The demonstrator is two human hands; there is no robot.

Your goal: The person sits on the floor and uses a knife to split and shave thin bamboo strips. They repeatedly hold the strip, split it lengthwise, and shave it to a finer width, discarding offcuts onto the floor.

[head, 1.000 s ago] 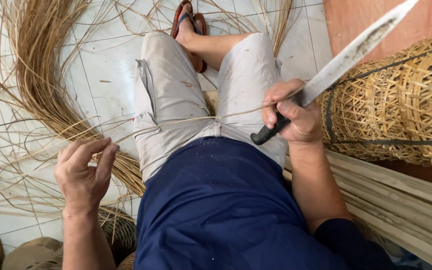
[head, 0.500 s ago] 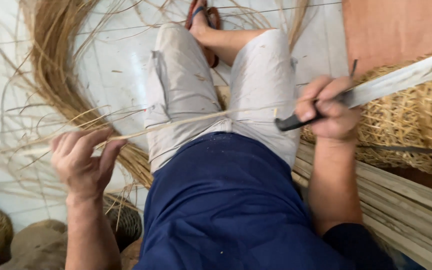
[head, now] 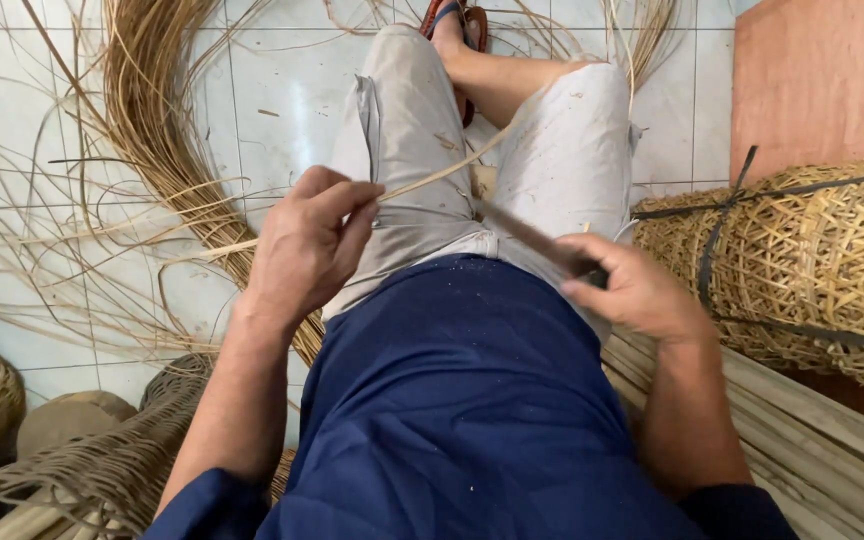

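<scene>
I sit on the floor in light grey shorts and a dark blue shirt. My left hand pinches a thin pale rattan strip that runs up across my lap. My right hand grips the dark handle of a long knife, whose blade points left toward the strip and meets it over my lap. Both hands are close together above my thighs.
A large bundle of loose rattan strands curves over the white tiled floor at left. Stacked woven baskets tied with a dark strap lie at right, above flat split canes. More wicker items sit at lower left. A reddish board stands upper right.
My right hand has swung the knife down from the upper right so the blade lies across my lap. My left hand has moved right and up, pinching the strip near the blade.
</scene>
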